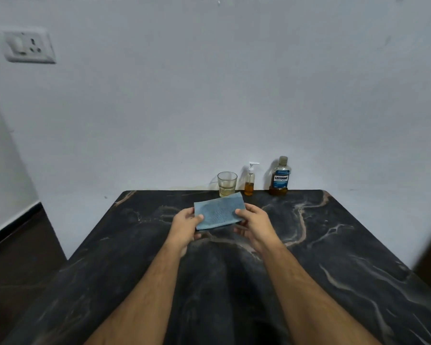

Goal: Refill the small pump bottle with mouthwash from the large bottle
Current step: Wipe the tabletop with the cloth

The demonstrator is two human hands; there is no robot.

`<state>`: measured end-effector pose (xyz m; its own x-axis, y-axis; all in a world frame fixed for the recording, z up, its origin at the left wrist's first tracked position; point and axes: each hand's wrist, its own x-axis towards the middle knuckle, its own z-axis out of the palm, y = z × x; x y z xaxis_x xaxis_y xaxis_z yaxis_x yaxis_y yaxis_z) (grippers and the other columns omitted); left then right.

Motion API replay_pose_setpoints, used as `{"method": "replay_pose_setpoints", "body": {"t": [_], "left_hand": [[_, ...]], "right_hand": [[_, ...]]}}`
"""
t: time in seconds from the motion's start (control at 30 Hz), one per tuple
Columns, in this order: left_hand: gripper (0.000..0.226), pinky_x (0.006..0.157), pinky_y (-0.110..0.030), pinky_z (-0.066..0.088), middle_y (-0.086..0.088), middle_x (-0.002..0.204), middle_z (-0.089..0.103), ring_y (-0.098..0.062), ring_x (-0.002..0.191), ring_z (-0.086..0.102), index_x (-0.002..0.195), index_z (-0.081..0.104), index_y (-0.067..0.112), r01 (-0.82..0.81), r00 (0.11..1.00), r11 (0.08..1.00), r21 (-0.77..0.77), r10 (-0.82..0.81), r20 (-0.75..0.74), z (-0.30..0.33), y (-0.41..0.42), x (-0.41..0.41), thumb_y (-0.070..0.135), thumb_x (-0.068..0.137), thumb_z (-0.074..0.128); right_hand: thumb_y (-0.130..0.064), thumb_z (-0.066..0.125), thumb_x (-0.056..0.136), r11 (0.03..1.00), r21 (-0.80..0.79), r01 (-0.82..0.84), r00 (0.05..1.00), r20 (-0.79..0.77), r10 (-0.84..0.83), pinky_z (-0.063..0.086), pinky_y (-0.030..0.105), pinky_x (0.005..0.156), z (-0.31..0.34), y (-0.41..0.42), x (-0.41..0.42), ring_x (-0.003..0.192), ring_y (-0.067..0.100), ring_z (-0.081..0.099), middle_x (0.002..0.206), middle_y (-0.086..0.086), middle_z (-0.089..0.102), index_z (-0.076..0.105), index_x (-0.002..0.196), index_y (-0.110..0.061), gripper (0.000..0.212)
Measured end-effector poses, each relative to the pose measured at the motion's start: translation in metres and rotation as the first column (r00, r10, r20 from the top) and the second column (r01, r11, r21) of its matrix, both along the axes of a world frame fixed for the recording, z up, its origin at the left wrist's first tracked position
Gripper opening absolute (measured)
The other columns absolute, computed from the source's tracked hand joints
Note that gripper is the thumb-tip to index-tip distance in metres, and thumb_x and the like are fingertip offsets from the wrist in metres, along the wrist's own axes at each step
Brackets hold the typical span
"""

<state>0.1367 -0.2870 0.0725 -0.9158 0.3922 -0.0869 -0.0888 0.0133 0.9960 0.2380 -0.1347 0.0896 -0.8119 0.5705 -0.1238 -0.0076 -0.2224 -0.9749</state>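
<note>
A folded blue textured cloth (218, 212) is pinched at both ends by the left hand (186, 224) and right hand (255, 224), likely readied against spills. At one o'clock stand the small clear pump bottle (249, 181) and large amber mouthwash bottle (280, 177), capped.

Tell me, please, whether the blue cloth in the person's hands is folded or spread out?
Folded. The blue cloth forms a compact rectangle with a layered edge showing along its near side, held between the left hand and right hand.

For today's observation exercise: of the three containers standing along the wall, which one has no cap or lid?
The drinking glass, leftmost in the row. Its top is open, while the small pump bottle carries a white pump and the large bottle a screw cap.
</note>
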Motion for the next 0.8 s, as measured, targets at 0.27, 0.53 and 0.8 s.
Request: {"method": "replay_pose_setpoints", "body": {"t": [0.27,0.53,0.8], "left_hand": [[0.019,0.054,-0.023,0.049,-0.006,0.101,0.067,-0.012,0.079,0.06,0.116,0.063,0.013,0.092,0.996,0.993,-0.076,-0.092,0.0,-0.013,-0.027,0.098,0.018,0.099,0.054],[0.014,0.052,-0.022,0.044,-0.004,0.094,0.069,-0.011,0.072,0.058,0.108,0.066,0.015,0.102,0.995,0.989,-0.103,-0.104,-0.011,-0.026,-0.056,0.157,0.019,0.097,0.058],[0.01,0.044,-0.019,0.039,-0.001,0.075,0.064,-0.008,0.054,0.053,0.094,0.067,0.012,0.019,0.989,1.0,-0.009,-0.018,0.146,-0.035,-0.066,0.169,0.011,0.095,0.057]], "right_hand": [[-0.021,0.061,0.096,0.993,0.101,-0.06,0.989,0.138,0.046,0.053,0.034,0.058,-0.007,-0.016,0.101,0.087,0.024,0.061,0.099,0.013,0.062,0.055,0.091,-0.012,0.012],[-0.015,0.07,0.089,0.951,0.306,0.038,0.993,0.092,-0.069,0.049,0.024,0.066,-0.032,-0.042,0.153,0.092,0.015,0.06,0.118,0.01,0.058,0.05,0.126,-0.013,0.042],[-0.063,0.07,0.073,0.068,0.986,-0.15,0.988,0.149,0.027,0.02,0.047,0.119,-0.054,-0.075,0.187,0.147,0.021,0.027,0.153,-0.001,0.041,0.05,0.141,-0.026,0.079]]}}
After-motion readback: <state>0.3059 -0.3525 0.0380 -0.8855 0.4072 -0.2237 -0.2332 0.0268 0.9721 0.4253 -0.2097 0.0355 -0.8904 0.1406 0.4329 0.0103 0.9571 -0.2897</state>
